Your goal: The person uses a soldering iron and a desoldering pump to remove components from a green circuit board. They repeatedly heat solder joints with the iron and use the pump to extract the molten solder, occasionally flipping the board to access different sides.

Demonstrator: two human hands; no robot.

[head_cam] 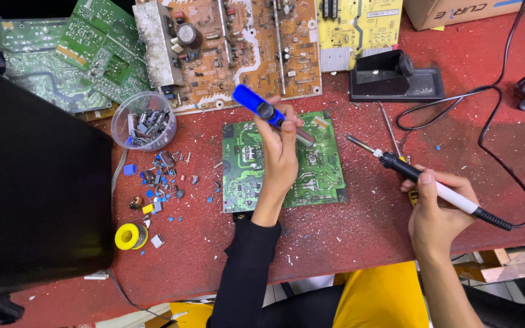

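Head view — red workbench (360,237) littered with white flecks, circuit boards (244,48) at back.

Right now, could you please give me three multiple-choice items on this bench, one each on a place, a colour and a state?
1. Where does the clear cup of parts stand relative to the green board under the hands?
A. To its left
B. To its right
C. On top of it

2. What colour is the desoldering pump body?
A. Red
B. Blue
C. White

3. What is the state of the right hand?
A. Empty
B. Flat on the table
C. Gripping the soldering iron

Answers: 1 A, the cup sits left of the board. 2 B, the left hand holds a blue barrel. 3 C, fingers wrap the handle.
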